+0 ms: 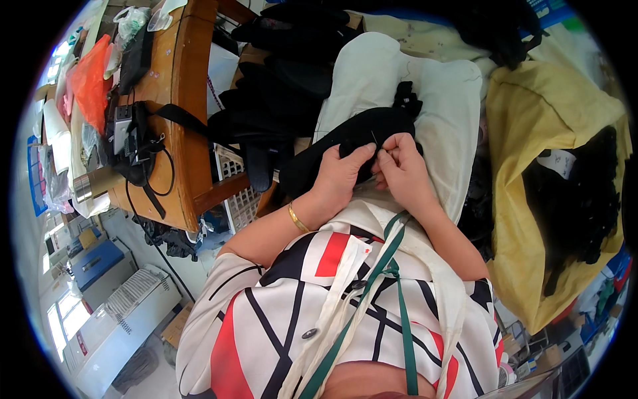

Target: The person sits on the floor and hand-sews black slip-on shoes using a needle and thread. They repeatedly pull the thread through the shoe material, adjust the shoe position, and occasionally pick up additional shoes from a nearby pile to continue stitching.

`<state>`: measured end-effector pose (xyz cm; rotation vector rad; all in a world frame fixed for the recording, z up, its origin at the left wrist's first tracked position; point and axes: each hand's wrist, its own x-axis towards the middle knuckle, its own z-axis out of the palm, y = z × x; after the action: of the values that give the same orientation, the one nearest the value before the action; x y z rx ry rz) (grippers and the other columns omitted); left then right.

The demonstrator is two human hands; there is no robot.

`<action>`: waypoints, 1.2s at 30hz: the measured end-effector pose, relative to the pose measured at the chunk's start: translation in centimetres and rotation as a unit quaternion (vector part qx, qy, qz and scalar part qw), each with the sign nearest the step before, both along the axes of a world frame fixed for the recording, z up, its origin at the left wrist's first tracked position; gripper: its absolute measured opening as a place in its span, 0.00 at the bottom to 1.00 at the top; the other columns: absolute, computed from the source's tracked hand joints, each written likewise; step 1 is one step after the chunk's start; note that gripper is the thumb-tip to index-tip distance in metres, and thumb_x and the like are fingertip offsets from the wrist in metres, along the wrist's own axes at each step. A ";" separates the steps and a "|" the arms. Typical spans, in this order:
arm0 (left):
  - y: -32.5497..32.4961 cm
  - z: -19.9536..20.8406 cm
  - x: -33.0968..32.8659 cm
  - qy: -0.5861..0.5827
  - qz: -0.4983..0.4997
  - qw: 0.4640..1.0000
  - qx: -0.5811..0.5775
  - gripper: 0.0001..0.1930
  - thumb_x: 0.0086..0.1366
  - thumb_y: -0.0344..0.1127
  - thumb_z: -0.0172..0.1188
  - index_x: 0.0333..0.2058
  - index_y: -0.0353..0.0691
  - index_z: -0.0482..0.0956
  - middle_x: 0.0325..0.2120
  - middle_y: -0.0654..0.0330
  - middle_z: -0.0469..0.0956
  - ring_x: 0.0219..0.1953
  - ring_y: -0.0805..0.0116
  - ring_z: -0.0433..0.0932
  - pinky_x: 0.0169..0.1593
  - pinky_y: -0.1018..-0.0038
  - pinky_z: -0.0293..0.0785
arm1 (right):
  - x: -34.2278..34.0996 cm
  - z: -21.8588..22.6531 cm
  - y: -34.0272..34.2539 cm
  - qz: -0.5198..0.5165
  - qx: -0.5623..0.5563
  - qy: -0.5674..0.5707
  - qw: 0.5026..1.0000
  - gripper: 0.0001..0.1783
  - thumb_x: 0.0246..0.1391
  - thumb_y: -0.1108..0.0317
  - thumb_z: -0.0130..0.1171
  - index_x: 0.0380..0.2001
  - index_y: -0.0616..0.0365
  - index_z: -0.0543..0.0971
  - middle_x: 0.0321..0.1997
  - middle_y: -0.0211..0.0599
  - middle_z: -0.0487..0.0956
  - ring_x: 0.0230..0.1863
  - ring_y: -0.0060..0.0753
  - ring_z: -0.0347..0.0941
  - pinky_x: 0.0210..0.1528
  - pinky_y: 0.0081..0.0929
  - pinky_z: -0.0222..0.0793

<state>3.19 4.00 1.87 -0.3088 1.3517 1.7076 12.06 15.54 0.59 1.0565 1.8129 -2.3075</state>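
Note:
A soft black cloth piece (359, 130) lies across my lap, with a bunched black tuft (407, 100) at its far end. My left hand (339, 176) is closed on its near edge, thumb on top. Close beside it, my right hand (402, 169) has thumb and fingers pinched together at the cloth; what is between them is too small to make out. A thin, pale, needle-like sliver (374, 137) stands up from the cloth near both fingertips. Under it all, a white cloth (446, 100) covers my lap.
On my left stands a wooden table (174, 73) with a black strapped device (136, 143) and an orange plastic bag (91, 80). Dark cloth pieces (282, 90) are piled between table and lap. To my right, an open yellow sack (515, 199) holds black material (578, 199).

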 end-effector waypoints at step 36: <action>6.3 -2.3 -1.2 0.474 -0.465 0.734 -0.140 0.26 0.64 0.57 0.61 0.39 0.33 0.75 0.24 0.46 0.77 0.28 0.49 0.76 0.34 0.65 0.72 | 5.9 -2.1 7.0 -0.303 -0.236 0.242 0.891 0.07 0.66 0.64 0.55 0.35 0.54 0.74 0.17 0.21 0.65 0.15 0.17 0.58 0.19 0.18 0.55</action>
<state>1.97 10.34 -0.47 1.0924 1.9742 0.7156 17.99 22.59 -1.55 1.1408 0.9362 -3.3918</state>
